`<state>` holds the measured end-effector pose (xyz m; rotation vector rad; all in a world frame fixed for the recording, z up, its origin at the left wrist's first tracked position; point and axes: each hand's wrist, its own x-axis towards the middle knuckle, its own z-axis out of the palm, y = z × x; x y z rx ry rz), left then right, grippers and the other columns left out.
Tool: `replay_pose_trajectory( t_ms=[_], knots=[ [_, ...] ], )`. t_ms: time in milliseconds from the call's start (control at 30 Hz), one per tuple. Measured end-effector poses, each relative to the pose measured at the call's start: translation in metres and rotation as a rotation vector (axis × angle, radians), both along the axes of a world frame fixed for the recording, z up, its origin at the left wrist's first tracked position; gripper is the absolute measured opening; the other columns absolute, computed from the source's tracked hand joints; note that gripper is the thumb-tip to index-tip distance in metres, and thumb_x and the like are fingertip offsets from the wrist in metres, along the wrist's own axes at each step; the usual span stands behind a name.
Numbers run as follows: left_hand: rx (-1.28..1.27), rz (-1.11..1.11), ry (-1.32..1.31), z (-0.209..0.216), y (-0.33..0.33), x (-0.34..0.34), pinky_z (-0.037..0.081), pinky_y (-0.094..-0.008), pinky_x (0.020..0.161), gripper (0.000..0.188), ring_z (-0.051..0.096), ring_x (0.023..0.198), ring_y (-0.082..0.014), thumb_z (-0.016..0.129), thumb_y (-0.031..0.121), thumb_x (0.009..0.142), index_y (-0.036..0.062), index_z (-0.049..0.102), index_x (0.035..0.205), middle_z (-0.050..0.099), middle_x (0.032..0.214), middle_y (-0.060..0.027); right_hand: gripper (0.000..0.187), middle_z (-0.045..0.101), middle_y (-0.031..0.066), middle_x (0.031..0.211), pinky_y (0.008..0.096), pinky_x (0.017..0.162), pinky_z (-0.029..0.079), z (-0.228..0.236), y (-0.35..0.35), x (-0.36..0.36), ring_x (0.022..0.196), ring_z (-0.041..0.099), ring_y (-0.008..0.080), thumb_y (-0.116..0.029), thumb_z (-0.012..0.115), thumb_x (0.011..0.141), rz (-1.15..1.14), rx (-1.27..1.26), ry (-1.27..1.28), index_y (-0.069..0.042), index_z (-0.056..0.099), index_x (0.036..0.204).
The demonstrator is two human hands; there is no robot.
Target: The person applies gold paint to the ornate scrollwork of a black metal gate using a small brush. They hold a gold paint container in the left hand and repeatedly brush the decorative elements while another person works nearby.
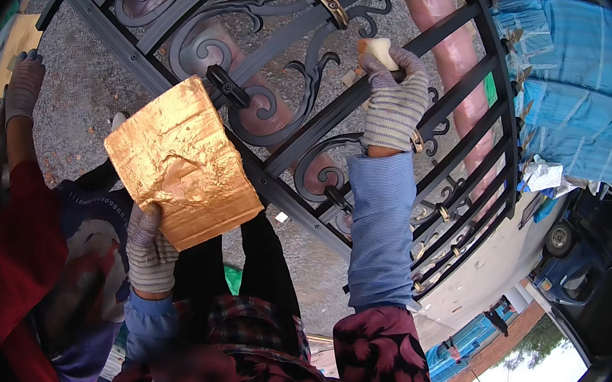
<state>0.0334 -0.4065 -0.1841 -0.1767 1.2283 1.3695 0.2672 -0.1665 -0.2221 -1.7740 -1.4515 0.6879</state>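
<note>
In my gloved left hand (151,249) is a square piece of cardboard (186,166), its face covered in shiny gold paint; the fingers behind it are hidden. My right hand (395,107), in a striped glove, pinches a small whitish sponge (380,51) with a brownish end. That hand is over a black metal gate (321,126) with straight bars and curled scrolls. Some fittings on the gate are gold, such as a collar (328,6) near the top. The scroll just left of my right hand is black.
Pink wrapped supports (453,57) lie beneath the gate on gravelly ground. To my left, a co-worker's gloved hand (26,80) is beside another cardboard piece (19,41). Blue sheeting (589,95) covers something at the right, with a dark vehicle (578,256) below it.
</note>
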Motion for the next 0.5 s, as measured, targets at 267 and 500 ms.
replay_pose_trajectory(
  t_ms=[267, 500],
  knots=[
    [-0.034, 0.017, -0.005, 0.002, -0.001, 0.001, 0.041, -0.0371, 0.096, 0.058, 0.05, 0.114, -0.0247, 0.061, 0.025, 0.083, -0.001, 0.038, 0.129, 0.049, 0.125, -0.0129, 0.033, 0.061, 0.012, 0.086, 0.0294, 0.067, 0.051, -0.038, 0.024, -0.002, 0.073, 0.061, 0.0213, -0.004, 0.074, 0.066, 0.145, 0.145, -0.301, 0.002, 0.06, 0.095],
    [0.004, -0.017, 0.01, 0.007, 0.01, -0.001, 0.04, -0.0379, 0.097, 0.054, 0.05, 0.114, -0.0242, 0.06, 0.024, 0.084, -0.0009, 0.04, 0.127, 0.05, 0.123, -0.0131, 0.029, 0.06, 0.0099, 0.088, 0.0279, 0.069, 0.05, -0.001, -0.016, 0.009, 0.078, 0.059, 0.0178, 0.0, 0.071, 0.069, 0.101, 0.118, -0.321, 0.0, 0.06, 0.096]
  ],
)
